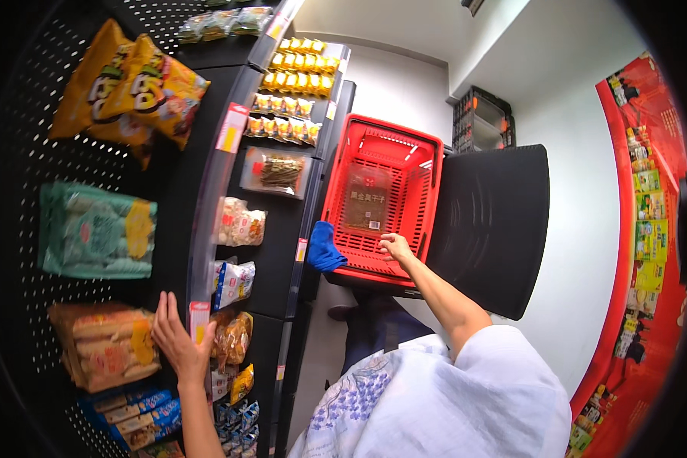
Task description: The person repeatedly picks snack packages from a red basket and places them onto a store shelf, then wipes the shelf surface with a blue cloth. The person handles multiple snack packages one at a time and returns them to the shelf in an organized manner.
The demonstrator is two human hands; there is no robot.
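One flat brown packet (366, 200) lies on the floor of the red plastic basket (429, 191) at the centre of the frame, just above the right hand (396, 246). That hand rests on the basket's near inside wall, fingers curled loosely together and holding nothing; it is near the packet but not touching it. The packet looks light, thin and fairly stiff, with a glossy film that may be slippery, so an edge pinched between thumb and fingers seems the safest hold. It is rectangular, dull brown, with a small pale label at its lower end. A blue cloth (324, 248) hangs at the basket's left side. At lower left the left hand (177, 340) lies flat, fingers together and straight, against the shelf rail (211, 198), beside a bag of wrapped biscuits (107, 343) and small snack packets (233, 336).
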